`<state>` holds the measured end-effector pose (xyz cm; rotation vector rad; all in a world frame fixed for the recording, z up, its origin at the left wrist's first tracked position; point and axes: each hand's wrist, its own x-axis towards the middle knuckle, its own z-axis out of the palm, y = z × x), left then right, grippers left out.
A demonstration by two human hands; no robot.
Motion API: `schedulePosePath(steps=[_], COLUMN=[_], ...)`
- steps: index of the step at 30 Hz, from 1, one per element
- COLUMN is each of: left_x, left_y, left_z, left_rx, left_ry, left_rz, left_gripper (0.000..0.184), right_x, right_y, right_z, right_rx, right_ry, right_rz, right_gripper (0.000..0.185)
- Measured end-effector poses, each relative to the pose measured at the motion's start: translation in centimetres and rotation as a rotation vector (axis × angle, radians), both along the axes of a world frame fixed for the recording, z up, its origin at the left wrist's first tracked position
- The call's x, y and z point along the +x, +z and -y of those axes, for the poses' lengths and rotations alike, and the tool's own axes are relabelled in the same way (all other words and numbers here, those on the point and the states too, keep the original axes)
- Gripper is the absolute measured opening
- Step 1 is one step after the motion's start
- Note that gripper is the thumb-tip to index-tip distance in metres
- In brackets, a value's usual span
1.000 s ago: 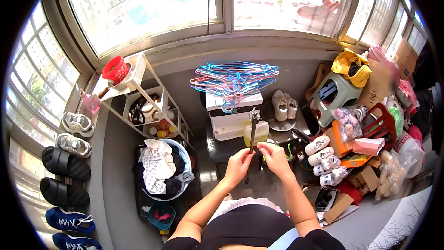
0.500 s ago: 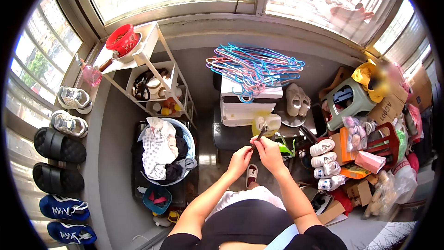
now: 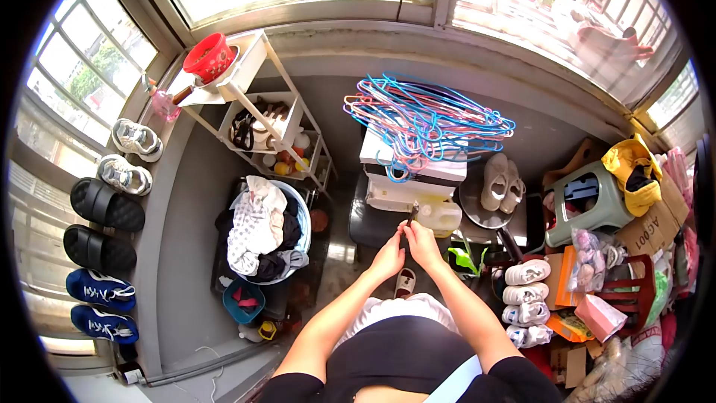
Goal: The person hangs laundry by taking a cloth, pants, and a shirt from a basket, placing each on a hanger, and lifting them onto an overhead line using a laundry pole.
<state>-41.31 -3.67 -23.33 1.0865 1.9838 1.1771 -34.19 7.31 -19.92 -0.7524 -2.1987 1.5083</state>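
Note:
My left hand and my right hand meet in front of my body with fingers closed. Between their fingertips is a thin dark stick-like thing, its upper end poking out; its kind is too small to make out, and the fingers cover its lower part. Just beyond them stands a pale yellowish plastic jug. Behind that, a heap of blue, pink and white clothes hangers lies on a white box.
On the left, a basin holds clothes beside a white shelf cart. Shoes and black slippers line the ledge. To the right are white shoes, a pan, a grey-green stool and piled bags and cardboard.
My view has shifted, so most surroundings sit farther right in it. My hands stay together, a little lower in view, still holding the dark thing, which now points more upright.

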Motion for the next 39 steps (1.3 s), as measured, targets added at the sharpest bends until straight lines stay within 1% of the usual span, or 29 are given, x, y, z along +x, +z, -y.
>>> schedulePosePath(steps=[1, 4, 7, 11, 13, 14, 17, 21, 25, 29, 31, 32, 35, 36, 38, 39], left_x=[0.1, -0.5, -1.2, -1.6, -1.6, -1.6, -1.6, -1.7, -2.0, -1.9, -1.7, -1.7, -2.1, -2.3, -2.7, -2.8], left_y=[-0.1, -1.2, -2.4, -2.3, -0.5, 0.8, 0.1, -0.6, 0.2, 1.9, 0.8, 0.2, -2.1, -2.0, -1.7, -1.5], left_z=[-0.6, -2.4, -3.5, -4.6, -5.1, -5.5, -6.1, -6.9, -7.8, -8.1, -7.9, -7.8, -7.1, -6.9, -6.3, -5.9], left_rx=[0.019, -0.133, -0.169, -0.164, -0.135, -0.148, -0.064, -0.061, -0.041, -0.08, -0.117, -0.134, -0.145, -0.154, -0.171, -0.169], left_ry=[0.007, 0.02, 0.001, 0.017, 0.053, 0.062, 0.096, 0.121, 0.119, 0.118, 0.13, 0.135, 0.112, 0.105, 0.091, 0.094], left_rz=[-0.002, 0.114, 0.167, 0.189, 0.166, 0.217, 0.131, 0.124, 0.129, 0.13, 0.087, 0.066, 0.048, 0.054, 0.07, 0.078], left_gripper=[0.058, 0.062, 0.064, 0.065, 0.065, 0.065, 0.066, 0.066, 0.065, 0.062, 0.062, 0.063, 0.064, 0.065, 0.065, 0.065], right_x=[-0.1, -0.6, -1.1, -1.7, -2.0, -2.2, -2.6, -3.0, -3.3, -3.4, -3.5, -3.6, -3.6, -3.7, -3.9, -4.2], right_y=[-0.3, -0.9, -1.7, -3.3, -4.0, -4.4, -5.0, -5.1, -6.3, -7.4, -8.2, -8.6, -8.7, -9.4, -11.5, -11.1], right_z=[-0.6, -2.1, -3.4, -4.8, -5.3, -5.6, -6.4, -7.1, -7.6, -8.1, -8.2, -8.5, -8.2, -8.2, -8.3, -8.1], right_rx=[-0.001, -0.002, 0.015, 0.027, 0.027, 0.033, 0.027, -0.009, -0.107, -0.099, -0.082, -0.112, -0.126, -0.128, -0.102, -0.086], right_ry=[0.012, 0.056, 0.095, 0.107, 0.084, 0.07, 0.062, 0.06, 0.062, 0.082, 0.072, 0.095, 0.04, 0.039, -0.005, -0.025], right_rz=[-0.002, 0.014, 0.042, 0.032, 0.016, 0.01, 0.037, 0.083, 0.07, 0.105, 0.102, 0.13, 0.07, 0.058, 0.022, 0.003], right_gripper=[0.017, 0.017, 0.017, 0.017, 0.018, 0.018, 0.019, 0.022, 0.028, 0.043, 0.049, 0.057, 0.06, 0.065, 0.067, 0.068])
